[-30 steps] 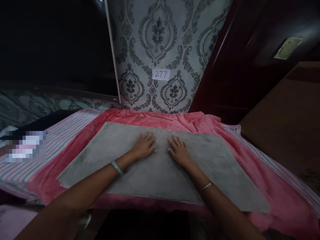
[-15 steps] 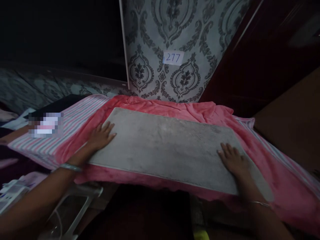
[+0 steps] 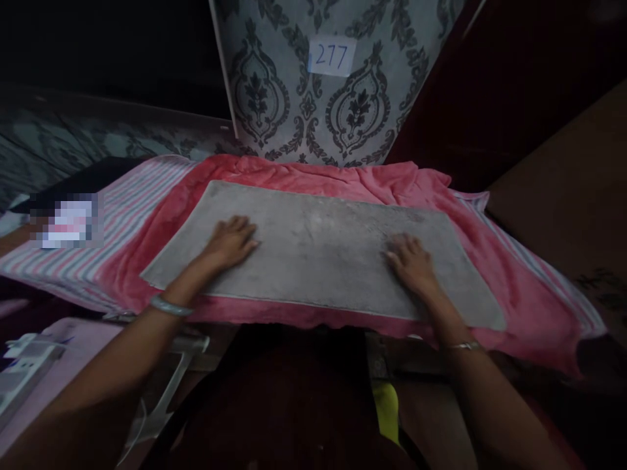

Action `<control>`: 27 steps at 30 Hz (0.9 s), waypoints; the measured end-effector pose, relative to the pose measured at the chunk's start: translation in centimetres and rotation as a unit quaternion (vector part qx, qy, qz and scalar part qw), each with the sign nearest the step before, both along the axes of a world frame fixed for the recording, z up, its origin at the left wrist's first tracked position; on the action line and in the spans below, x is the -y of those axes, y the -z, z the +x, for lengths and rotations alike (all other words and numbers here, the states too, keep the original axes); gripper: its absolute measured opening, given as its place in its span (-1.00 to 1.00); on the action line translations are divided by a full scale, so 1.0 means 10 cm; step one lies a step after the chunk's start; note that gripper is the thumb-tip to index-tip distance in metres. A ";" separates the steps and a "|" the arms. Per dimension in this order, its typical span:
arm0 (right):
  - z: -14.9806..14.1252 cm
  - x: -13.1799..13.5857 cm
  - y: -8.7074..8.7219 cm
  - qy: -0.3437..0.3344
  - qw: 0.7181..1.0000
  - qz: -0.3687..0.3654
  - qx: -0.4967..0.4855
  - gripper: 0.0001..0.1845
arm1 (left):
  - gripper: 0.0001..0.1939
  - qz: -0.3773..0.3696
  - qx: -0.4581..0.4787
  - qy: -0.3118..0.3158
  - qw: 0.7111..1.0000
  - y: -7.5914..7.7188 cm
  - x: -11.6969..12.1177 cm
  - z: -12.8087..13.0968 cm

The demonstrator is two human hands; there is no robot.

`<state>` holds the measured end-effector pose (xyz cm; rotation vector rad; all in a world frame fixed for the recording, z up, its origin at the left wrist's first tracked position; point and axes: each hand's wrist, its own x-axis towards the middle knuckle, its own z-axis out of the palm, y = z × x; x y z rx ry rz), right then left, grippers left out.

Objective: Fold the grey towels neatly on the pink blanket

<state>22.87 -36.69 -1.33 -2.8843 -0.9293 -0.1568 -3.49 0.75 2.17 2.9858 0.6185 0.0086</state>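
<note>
A grey rectangular cloth mat (image 3: 313, 254) lies spread out flat on a pink plush blanket (image 3: 274, 173). My left hand (image 3: 231, 241) rests palm down on the left part of the mat, fingers stretched and slightly apart. On the right part, my right hand (image 3: 412, 261) also lies palm down with its fingers spread. Neither hand grips anything. Around the mat, the pink blanket shows on all sides, wrinkled along the back.
Under the blanket is a striped cloth (image 3: 142, 202). A person's arm (image 3: 19, 238) reaches in at the left, its end blurred out. Behind stand a dark screen (image 3: 112, 59) and a patterned wall with a paper marked 277 (image 3: 332, 56). A white device (image 3: 32, 372) sits lower left.
Both hands have slid inward over the grey mat, the left to the right and the right to the left. The view has tilted down a little.
</note>
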 end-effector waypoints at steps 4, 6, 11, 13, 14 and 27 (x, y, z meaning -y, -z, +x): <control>-0.28 -0.75 0.06 -0.167 0.985 0.003 -0.035 -0.39 | -0.36 -0.042 -0.011 0.154 0.987 0.17 0.55 0.52; -0.38 -0.89 0.09 -0.192 0.981 -0.014 -0.037 -0.40 | -0.37 -0.041 -0.008 0.175 0.984 0.23 0.70 0.60; -0.71 -0.65 0.14 -0.274 0.960 -0.031 -0.042 -0.39 | -0.35 -0.053 0.004 0.227 0.972 0.30 0.76 0.25; -0.93 -0.44 0.15 -0.325 0.944 -0.031 -0.040 -0.38 | -0.36 -0.064 0.008 0.248 0.966 0.31 0.76 0.00; -1.04 -0.34 0.16 -0.344 0.938 -0.028 -0.038 -0.37 | -0.37 -0.069 0.010 0.257 0.964 0.31 0.77 -0.13; -0.40 -0.15 -0.07 -0.199 0.976 0.076 -0.044 -0.37 | -0.44 -0.135 0.108 0.254 0.952 -0.12 0.92 0.04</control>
